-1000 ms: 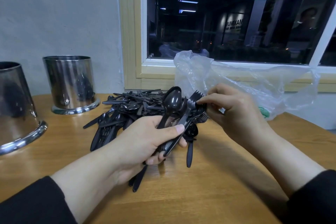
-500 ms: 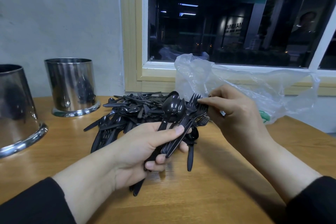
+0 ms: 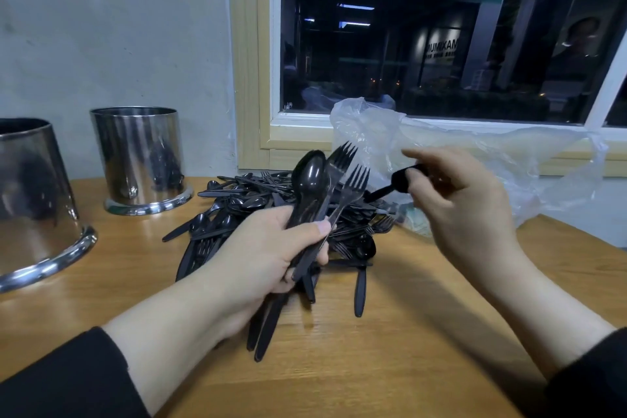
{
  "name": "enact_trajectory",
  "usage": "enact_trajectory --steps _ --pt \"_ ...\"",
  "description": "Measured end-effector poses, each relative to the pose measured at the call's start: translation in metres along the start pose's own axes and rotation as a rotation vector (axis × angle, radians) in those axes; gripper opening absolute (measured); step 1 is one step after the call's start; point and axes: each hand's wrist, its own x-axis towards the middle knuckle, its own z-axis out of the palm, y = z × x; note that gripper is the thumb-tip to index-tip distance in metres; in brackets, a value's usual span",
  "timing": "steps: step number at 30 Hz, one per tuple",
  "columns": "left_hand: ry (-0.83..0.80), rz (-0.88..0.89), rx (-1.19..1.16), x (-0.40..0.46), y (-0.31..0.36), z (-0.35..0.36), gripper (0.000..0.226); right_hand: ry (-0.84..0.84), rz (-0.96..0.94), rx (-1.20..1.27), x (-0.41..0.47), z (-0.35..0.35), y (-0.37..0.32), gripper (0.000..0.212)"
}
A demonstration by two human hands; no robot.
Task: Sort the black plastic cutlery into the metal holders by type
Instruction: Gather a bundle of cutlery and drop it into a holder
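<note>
A heap of black plastic cutlery [image 3: 251, 207] lies on the wooden table [image 3: 390, 349] in the middle. My left hand [image 3: 258, 258] grips a bunch of cutlery [image 3: 325, 187] upright, with a spoon bowl and two forks fanned out at the top. To the right of the bunch, my right hand [image 3: 464, 207] pinches a single black spoon [image 3: 397, 181], held apart from the bunch with its handle pointing down-left. Two metal holders stand at the left: a near holder [image 3: 34, 200] cut by the frame edge and a far holder [image 3: 142, 156] by the wall.
A crumpled clear plastic bag [image 3: 475, 153] lies behind my right hand against the window sill. The wall and window frame close off the table's far side. Bare wood shows between the heap and the holders and along the near edge.
My right hand has pulled a spoon out of the bunch and drawn it away to the right. My left hand has tilted the bunch more upright, so the forks stand higher.
</note>
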Motion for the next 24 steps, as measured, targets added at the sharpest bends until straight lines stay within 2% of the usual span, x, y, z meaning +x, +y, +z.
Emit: enact_trajectory --steps 3,8,11,15,20,24 --pt "0.203 0.177 0.263 0.003 -0.001 -0.003 0.034 0.051 0.257 0.237 0.003 -0.003 -0.003 0.019" --pt "0.309 0.328 0.48 0.005 0.0 -0.007 0.034 -0.058 0.595 0.752 0.003 0.002 -0.015 0.012" --pt "0.342 0.393 0.653 0.004 0.0 -0.007 0.035 -0.099 0.706 0.861 -0.002 0.01 -0.018 0.008" --pt "0.308 0.392 0.845 0.004 -0.004 -0.007 0.031 -0.133 0.814 1.019 -0.007 0.017 -0.021 0.005" --pt "0.3 0.432 0.867 0.004 -0.005 -0.005 0.036 -0.131 0.931 1.124 -0.006 0.016 -0.022 0.016" --pt "0.286 0.449 0.843 0.005 -0.006 -0.005 0.039 -0.082 0.959 1.156 -0.004 0.015 -0.023 0.008"
